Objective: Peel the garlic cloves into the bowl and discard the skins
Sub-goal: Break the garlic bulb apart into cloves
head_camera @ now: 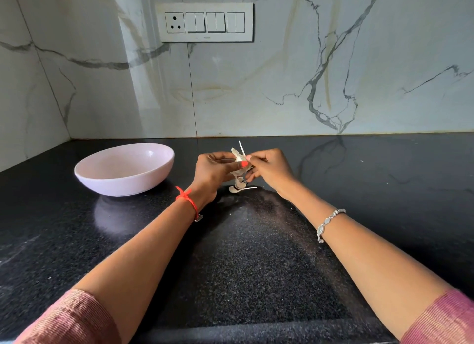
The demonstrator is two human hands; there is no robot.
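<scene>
The pink bowl (120, 182) stands at the left on the black counter (256, 254), well apart from the hands. The left hand (214, 170) curls round the garlic clove (238, 156), held above the counter, and the right hand (272, 169) pinches its papery skin. I judge the skin thin, dry and quick to tear, and the clove small, firm and perhaps slippery, so the loose tip is the best hold. Shed skins (239, 188) lie under the 2 hands.

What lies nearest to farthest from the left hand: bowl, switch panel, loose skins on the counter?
1. Loose skins, on the counter just below the left hand.
2. Bowl, to its left.
3. Switch panel, up on the back wall.
</scene>
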